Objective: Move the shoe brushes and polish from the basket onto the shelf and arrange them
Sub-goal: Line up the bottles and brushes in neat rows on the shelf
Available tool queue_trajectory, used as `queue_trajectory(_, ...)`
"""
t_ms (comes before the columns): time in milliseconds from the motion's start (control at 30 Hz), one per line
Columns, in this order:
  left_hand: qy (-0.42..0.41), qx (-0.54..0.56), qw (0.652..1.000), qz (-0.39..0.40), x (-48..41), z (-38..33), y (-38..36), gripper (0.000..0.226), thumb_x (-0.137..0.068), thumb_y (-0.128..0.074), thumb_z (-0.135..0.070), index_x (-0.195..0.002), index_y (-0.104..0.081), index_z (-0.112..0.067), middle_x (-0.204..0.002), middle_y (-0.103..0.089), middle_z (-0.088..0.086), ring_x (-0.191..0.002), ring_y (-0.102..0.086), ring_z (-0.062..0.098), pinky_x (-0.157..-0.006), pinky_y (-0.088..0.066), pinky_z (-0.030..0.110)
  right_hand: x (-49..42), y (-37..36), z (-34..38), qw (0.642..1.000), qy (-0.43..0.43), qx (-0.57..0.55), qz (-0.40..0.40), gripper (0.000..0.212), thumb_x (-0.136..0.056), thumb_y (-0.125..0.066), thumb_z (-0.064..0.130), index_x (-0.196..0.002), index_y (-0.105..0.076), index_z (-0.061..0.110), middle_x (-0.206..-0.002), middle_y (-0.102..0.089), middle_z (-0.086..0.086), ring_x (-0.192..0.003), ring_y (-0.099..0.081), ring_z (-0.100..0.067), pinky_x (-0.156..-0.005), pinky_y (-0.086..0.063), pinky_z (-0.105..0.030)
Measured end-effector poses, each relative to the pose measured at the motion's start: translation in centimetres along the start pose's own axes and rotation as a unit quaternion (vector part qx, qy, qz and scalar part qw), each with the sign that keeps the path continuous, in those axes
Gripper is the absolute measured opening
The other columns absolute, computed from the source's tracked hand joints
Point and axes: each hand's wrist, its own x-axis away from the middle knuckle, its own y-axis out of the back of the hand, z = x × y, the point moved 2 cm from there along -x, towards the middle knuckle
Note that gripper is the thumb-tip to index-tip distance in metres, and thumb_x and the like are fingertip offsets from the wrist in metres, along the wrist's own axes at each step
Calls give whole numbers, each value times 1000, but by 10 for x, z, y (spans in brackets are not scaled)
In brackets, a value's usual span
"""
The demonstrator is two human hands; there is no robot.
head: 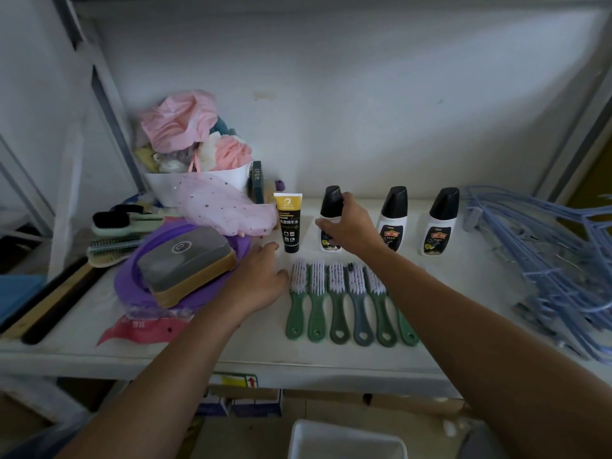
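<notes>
polish bottle in hand, shelf row

item: polish bottle (pixel 331 202), upright on the shelf (pixel 265 356), long axis vertical, black cap up. the right hand (pixel 351 226) curls round its body from the near side. the left hand (pixel 261 279) rests loosely spread beside six brushes (pixel 337 293), handles toward the person, bristles toward the wall.

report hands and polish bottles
Right hand grips leftmost polish bottle, upright on shelf. Left hand open beside brush row. Tube stands close left.

Head of sixth brush (pixel 408 330) hidden behind right forearm (pixel 443 293), basket (pixel 344 437) cut by bottom edge, hangers (pixel 549 260) blurred
</notes>
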Motion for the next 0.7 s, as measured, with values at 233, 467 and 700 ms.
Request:
queue_trajectory(233, 4, -2, 1000, 12, 0, 1, 3, 54, -92, -57, -29, -142, -39, -20, -137, -46, 7, -123, -50, 25, -95, -46, 40, -3, 6, -10, 1000, -6, 23, 1, 34, -84, -70, 28, -107, -47, 22, -86, -60, 5, -68, -60, -7, -43, -42, -16)
queue_trajectory(467, 15, 19, 999, 27, 0, -3, 2, 55, -92, -59, -30, -143, -39, -22, -142, -44, 5, -123, -50, 23, -99, -47, 42, -3, 16, -15, 998, -12, 52, -11, 33, -82, -71, 29, -103, -46, 25, -77, -54, 15, -64, -52, 1, -44, -32, -14)
queue_trajectory(700, 21, 12, 999, 36, 0, -4, 2, 54, -93, -59, -29, -143, -40, -22, -144, -42, 7, -127, -48, 24, -102, -46, 45, -3, 15, -15, 999, -8, 47, -3, 34, -83, -71, 29, -106, -46, 24, -79, -53, 15, -66, -51, 1, -46, -33, -17)
